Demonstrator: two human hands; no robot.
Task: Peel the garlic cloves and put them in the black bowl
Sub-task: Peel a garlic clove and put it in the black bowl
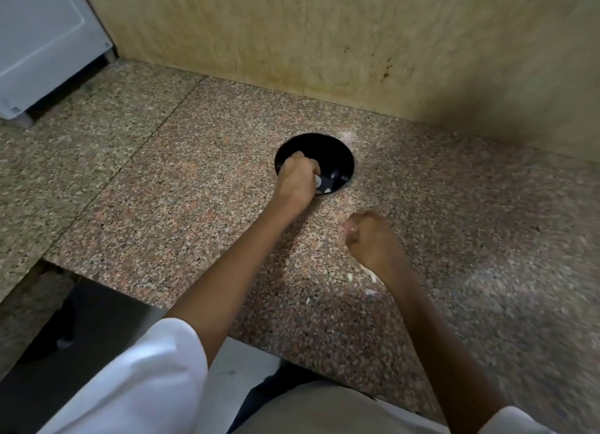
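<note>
Reaches the left hand point(294, 184) over the near-left rim of the round glossy black bowl point(326, 147), standing on the speckled pink-grey granite table point(194, 190) near the beige marbled wall point(292, 27). Curls that hand's fingers point(304, 162) downward inside the bowl, knuckles up. Shows a small pale peeled garlic clove point(317, 181) right at the fingertips, touching or almost touching them; cannot tell whether pinched or lying free. Shows a second pale garlic piece point(328, 190) on the bowl's floor by the near rim, just beside the first. Holds the right hand point(373, 238) low above the table, nearer than the bowl and to its right, apart from the rim. Bunches its fingers point(352, 229) into a fist, blurred; cannot tell whether anything sits inside. Has thin whitish garlic skins point(350, 276) scattered on the table beside the right wrist. Wears a white short sleeve point(146, 385) on the left arm.
</note>
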